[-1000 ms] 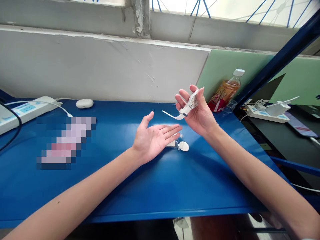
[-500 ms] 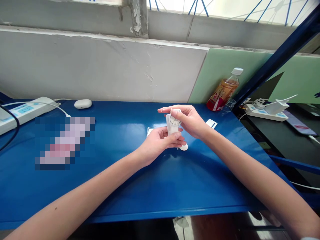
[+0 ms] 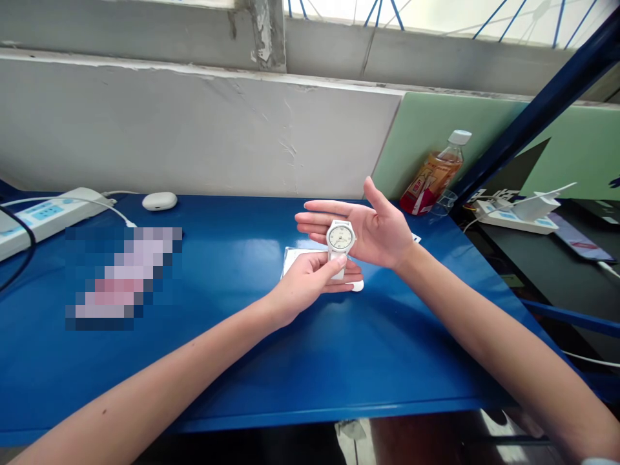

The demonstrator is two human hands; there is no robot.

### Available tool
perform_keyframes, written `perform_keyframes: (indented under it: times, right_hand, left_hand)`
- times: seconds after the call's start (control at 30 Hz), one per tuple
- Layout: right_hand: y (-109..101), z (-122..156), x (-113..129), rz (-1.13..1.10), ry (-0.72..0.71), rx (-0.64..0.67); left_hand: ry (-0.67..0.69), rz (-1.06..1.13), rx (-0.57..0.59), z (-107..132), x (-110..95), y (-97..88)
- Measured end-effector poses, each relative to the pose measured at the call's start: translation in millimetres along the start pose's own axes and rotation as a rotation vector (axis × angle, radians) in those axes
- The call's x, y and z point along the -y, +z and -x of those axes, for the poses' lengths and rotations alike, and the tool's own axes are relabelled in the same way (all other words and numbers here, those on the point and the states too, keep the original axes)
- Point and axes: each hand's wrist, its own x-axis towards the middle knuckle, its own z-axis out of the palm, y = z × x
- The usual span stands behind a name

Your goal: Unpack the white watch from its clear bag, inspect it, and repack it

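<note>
A white wristwatch (image 3: 340, 237) with a pale dial stands upright between my hands, above the blue table (image 3: 290, 361). My left hand (image 3: 310, 282) is closed, pinching the lower strap between thumb and fingers. Just behind the watch is my right hand (image 3: 371, 229), palm up and fingers spread, its palm against the watch's back. A clear plastic sleeve (image 3: 290, 258) lies flat on the table under my left hand. A small white oval piece (image 3: 357, 286) rests on the table beside my left fingertips.
At the back right a bottle of amber drink (image 3: 433, 175) leans against the green panel. A white earbud case (image 3: 159, 201) and a power strip (image 3: 46, 214) sit at the back left, a blurred patch (image 3: 123, 276) left of centre. Another power strip (image 3: 508, 216) lies on the right-hand desk.
My right hand brought the watch down from the air to my left hand. The left hand closed on the strap, and the right hand then opened flat behind the watch.
</note>
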Motion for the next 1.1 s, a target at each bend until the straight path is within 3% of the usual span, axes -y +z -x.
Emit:
perform_keyframes:
  times: [0.67,1.1]
  right_hand:
    - [-1.1,0.3,-2.4,0.056,0.043,-0.043]
    - [-0.2,1.0,-0.6,0.086,0.050,-0.042]
  left_hand:
    - [-0.142,0.100,0.078,3.8,-5.3,2.2]
    - [-0.143,0.092,0.074,2.6,-2.4,0.6]
